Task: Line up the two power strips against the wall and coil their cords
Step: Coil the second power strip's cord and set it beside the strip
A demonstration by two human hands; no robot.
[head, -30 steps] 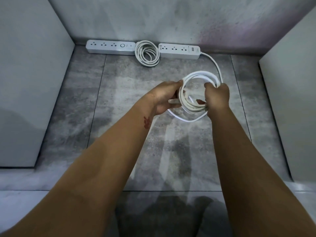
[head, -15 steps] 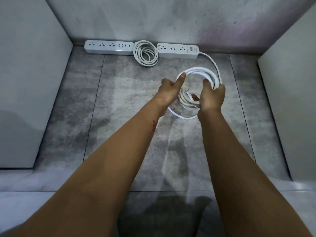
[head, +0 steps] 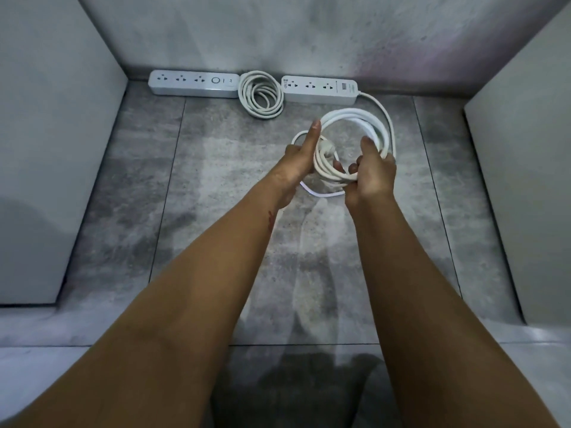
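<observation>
**Progress.** Both strips lay flat along the foot of the wall (head: 278,35) at 12 o'clock, end to end in one line: the left strip (head: 194,87) towards 11 and the right strip (head: 319,89) towards 1. The left cord (head: 261,98) lay coiled on the floor (head: 216,180) between them, touching or nearly touching both. That half was judged complete.

The right cord (head: 355,125) was wound into a coil held above the floor, in front of the right strip. A short lead ran to it from the strip's right end. One slack loop (head: 321,194) hung out at the coil's 6 o'clock, and the plug (head: 326,148) lay inside the ring.

**Grip.** The right hand (head: 372,177) was clamped on the coil's near side, fingers curled round the bundle. The left hand (head: 298,160) stood at the coil's 9 o'clock with one digit straight along the ring. Whether its other fingers held any cord could not be told.

**Remaining, as judged.** Take in the slack loop, then lay the coil down by the right strip.

**Room.** The bay was closed by the wall at 12, a panel (head: 55,149) at 9 and another panel (head: 525,180) at 3. Bare floor showed between the right strip's end and the 3 o'clock panel, and it looked wide enough for the coil. The short lead would limit how far the coil could travel.
</observation>
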